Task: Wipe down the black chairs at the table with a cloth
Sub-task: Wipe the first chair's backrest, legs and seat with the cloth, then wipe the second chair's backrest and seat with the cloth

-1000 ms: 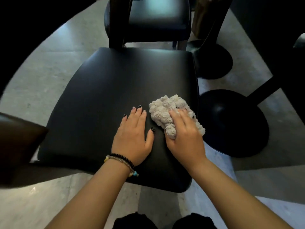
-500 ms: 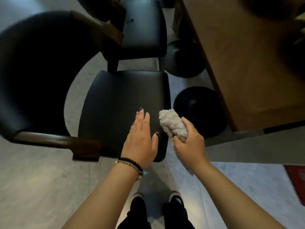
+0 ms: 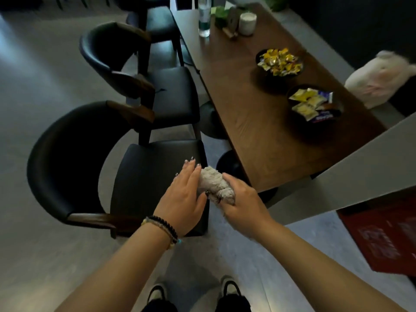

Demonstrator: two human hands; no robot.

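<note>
A grey fluffy cloth [image 3: 213,185] is bunched in my right hand [image 3: 243,199], held above the near right corner of the closest black chair [image 3: 146,176]. My left hand [image 3: 182,197] hovers flat over that seat with fingers apart, its thumb side touching the cloth. A second black chair [image 3: 171,93] with a curved back stands behind the first, and a third black chair [image 3: 157,23] further back. All three line the left side of the wooden table [image 3: 254,136].
On the table are two dark bowls of wrapped snacks [image 3: 279,61] [image 3: 313,104], a clear bottle [image 3: 204,16] and a white cup [image 3: 247,23]. Round black table bases [image 3: 227,163] sit on the floor beside the chairs. A red mat [image 3: 387,235] lies to the right. My shoes [image 3: 231,289] show below.
My right hand lifted the cloth off the seat and bunched it up. My left hand rose from the seat too. The view pulled back and up, bringing the table and other chairs into sight.
</note>
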